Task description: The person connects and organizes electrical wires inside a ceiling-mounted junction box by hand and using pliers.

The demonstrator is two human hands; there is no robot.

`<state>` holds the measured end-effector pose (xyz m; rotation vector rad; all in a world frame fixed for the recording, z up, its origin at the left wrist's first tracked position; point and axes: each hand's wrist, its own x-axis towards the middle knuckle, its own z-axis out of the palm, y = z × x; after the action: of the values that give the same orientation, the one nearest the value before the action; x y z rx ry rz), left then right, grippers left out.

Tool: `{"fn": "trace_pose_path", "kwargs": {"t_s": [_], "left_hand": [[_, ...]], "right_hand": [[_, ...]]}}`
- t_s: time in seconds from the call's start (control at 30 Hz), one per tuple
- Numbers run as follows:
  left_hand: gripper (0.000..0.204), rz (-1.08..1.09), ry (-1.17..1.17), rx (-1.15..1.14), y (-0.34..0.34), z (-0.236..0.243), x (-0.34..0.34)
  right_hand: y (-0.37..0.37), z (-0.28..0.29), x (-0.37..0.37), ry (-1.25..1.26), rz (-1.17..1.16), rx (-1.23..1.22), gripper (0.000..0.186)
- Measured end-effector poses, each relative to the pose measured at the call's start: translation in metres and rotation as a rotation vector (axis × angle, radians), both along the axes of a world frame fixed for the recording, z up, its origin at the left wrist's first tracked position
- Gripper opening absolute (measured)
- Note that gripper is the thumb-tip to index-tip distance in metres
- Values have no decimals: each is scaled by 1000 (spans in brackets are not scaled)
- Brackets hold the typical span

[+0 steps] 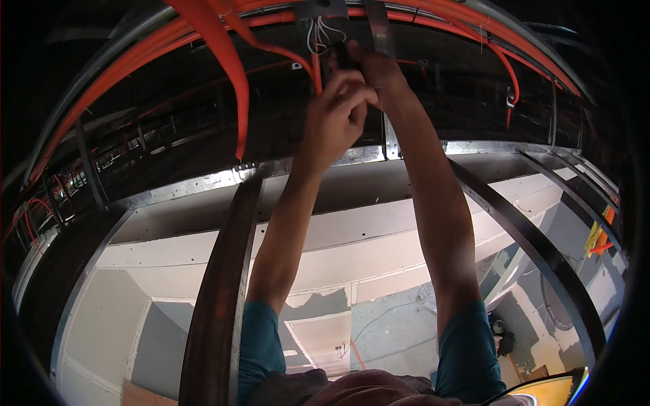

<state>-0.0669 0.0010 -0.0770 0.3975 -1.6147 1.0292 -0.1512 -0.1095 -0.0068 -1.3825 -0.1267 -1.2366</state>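
Observation:
Both my arms reach up into the dark ceiling space, below a dark grey junction box (321, 8). Several thin white wires (319, 35) hang in loops out of the box. My left hand (344, 101) is closed, its fingers curled close to the right hand. My right hand (380, 71) is closed too, just right of the left one and a little higher. Between the hands, just under the wires, is a small dark object (345, 57); its kind is too dark to tell. An orange conduit (316, 73) runs down from the box beside my left hand.
Orange conduits (233, 74) cross overhead, one hanging down at the left. A metal ceiling rail (189, 186) runs across, with dark metal studs (220, 298) below it on both sides. White wallboard (379, 233) lies beyond. Far below is a grey floor (393, 325).

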Motion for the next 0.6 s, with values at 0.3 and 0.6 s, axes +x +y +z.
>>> {"fn": "trace_pose_path", "kwargs": {"t_s": [0.3, 0.6], "left_hand": [[35, 201, 275, 38, 5, 50, 20], [46, 653, 209, 459, -21, 91, 42]], "right_hand": [[14, -3, 8, -12, -501, -77, 24], [33, -1, 7, 70, -689, -134, 28]]}}
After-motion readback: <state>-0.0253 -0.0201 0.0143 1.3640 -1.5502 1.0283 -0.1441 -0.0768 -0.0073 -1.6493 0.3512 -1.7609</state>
